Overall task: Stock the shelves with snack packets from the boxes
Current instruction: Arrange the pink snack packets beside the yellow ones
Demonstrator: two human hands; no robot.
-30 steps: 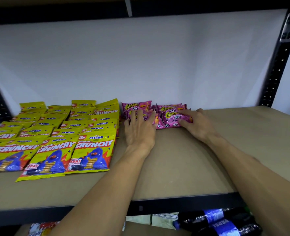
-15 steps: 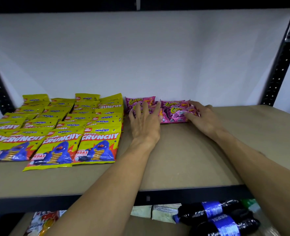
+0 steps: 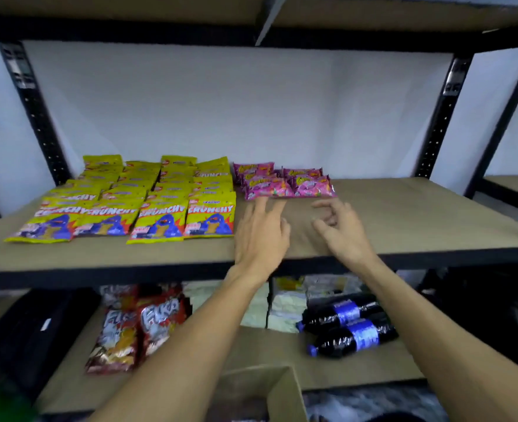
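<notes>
Head view: middle shelf (image 3: 404, 214), brown board on a black frame. Yellow packets (image 3: 148, 196), four overlapping rows, occupy its left half, running from near edge to far wall. Pink packets (image 3: 282, 182), a small overlapping cluster, lie at the far centre, just right of the yellow rows and apart from them. Left hand (image 3: 262, 236) hovers over the board just near of the pink cluster, palm down, fingers (image 3: 259, 208) straight and spread, grasping nothing; whether the tips touch the nearest pink packet cannot be told. Right hand (image 3: 341, 229) is beside it to the right, fingers (image 3: 327, 205) loosely curled and released, apart from the packets. Lower shelf (image 3: 267, 351) carries red packets (image 3: 139, 327) at left, pale packets (image 3: 282, 306) at centre, two dark bottles (image 3: 346, 327) lying on their sides at right. Box (image 3: 285, 394), cardboard, flap raised, sits at the near bottom edge; contents not visible.
</notes>
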